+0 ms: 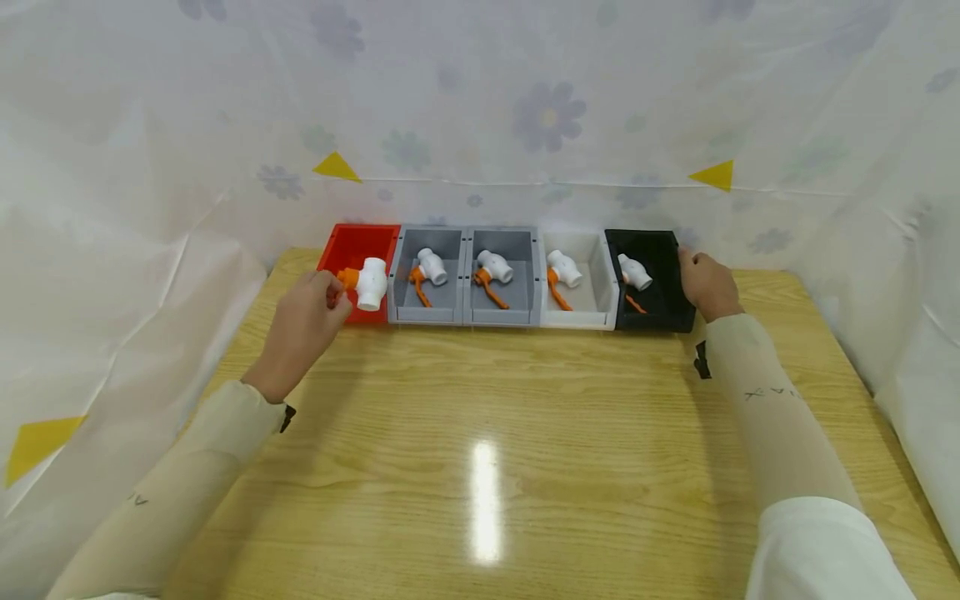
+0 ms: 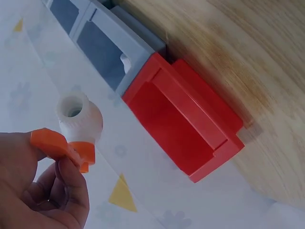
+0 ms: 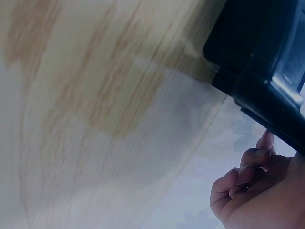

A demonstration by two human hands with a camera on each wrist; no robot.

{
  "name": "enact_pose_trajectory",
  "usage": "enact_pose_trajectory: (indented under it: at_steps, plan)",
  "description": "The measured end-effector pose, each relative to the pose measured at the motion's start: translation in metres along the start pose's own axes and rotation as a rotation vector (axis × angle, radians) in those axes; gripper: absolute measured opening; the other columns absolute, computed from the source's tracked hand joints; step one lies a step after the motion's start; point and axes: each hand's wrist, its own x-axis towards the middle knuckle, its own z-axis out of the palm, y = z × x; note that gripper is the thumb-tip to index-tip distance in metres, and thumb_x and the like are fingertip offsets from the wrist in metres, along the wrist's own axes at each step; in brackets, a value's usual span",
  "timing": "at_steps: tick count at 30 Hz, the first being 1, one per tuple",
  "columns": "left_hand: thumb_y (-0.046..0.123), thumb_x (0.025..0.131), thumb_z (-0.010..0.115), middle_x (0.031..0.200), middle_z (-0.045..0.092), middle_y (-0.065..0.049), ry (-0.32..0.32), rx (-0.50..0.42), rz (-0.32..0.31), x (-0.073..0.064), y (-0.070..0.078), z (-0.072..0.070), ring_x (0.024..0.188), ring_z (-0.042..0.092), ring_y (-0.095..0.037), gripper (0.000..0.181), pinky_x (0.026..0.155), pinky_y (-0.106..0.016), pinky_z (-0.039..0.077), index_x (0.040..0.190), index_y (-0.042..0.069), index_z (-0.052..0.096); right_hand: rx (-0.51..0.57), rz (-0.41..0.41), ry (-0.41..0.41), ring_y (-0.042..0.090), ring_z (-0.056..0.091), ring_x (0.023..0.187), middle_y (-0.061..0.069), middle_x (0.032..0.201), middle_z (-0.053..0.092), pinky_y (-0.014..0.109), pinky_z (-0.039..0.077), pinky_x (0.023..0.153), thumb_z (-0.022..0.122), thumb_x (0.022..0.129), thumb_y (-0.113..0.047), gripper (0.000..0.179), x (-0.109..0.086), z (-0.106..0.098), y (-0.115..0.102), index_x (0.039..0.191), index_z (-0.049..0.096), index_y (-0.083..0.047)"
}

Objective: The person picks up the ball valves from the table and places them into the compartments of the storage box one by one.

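My left hand (image 1: 303,329) pinches the orange handle (image 2: 52,143) of a white ball valve (image 1: 372,285). In the head view that valve overlaps the red bin (image 1: 360,237); the left wrist view shows it off to the side of the bin's open front. At the other end of the row, my right hand (image 1: 708,283) grips the right side wall of the black bin (image 1: 667,308). Its curled fingers (image 3: 245,174) show outside that wall, while the thumb is hidden. Inside the black bin lies another white valve (image 1: 635,272) with an orange handle.
Between the red and black bins stand two grey bins (image 1: 427,315) (image 1: 501,317) and a white bin (image 1: 577,319), each with an orange-handled valve inside. The row sits along the back of the wooden table (image 1: 480,392), against a flowered sheet (image 1: 465,100).
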Motion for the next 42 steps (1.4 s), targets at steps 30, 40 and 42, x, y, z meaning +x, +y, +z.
enact_pose_trajectory:
  at_steps: [30,40,42]
  plan:
    - [0.005,0.089,0.051,0.09,0.05,-0.028,-0.198,0.233,-0.282,0.067,-0.053,0.069,0.08,0.053,-0.042,0.02,0.074,-0.05,0.047,0.095,-0.014,0.053,0.028,0.022,0.03,0.045,0.049,0.089,0.03,0.107,0.049,0.055,0.037,0.072,0.006,0.092,-0.062,0.084,-0.003,0.007,0.001,0.116,0.045,0.009]
    - [0.004,0.089,0.055,0.095,0.05,-0.031,-0.322,0.413,-0.306,0.072,-0.056,0.079,0.081,0.056,-0.044,0.024,0.077,-0.052,0.049,0.103,-0.015,0.05,0.022,0.023,0.046,0.043,0.049,0.086,0.029,0.102,0.049,0.053,0.038,0.07,0.007,0.092,-0.062,0.083,0.0,0.005,0.002,0.113,0.046,0.009]
    - [0.005,0.088,0.058,0.095,0.05,-0.031,-0.334,0.44,-0.315,0.074,-0.054,0.081,0.08,0.056,-0.043,0.026,0.075,-0.053,0.049,0.104,-0.015,0.05,0.024,0.023,0.052,0.043,0.049,0.084,0.028,0.1,0.049,0.053,0.037,0.07,0.008,0.092,-0.062,0.082,-0.001,0.003,0.001,0.111,0.047,0.008]
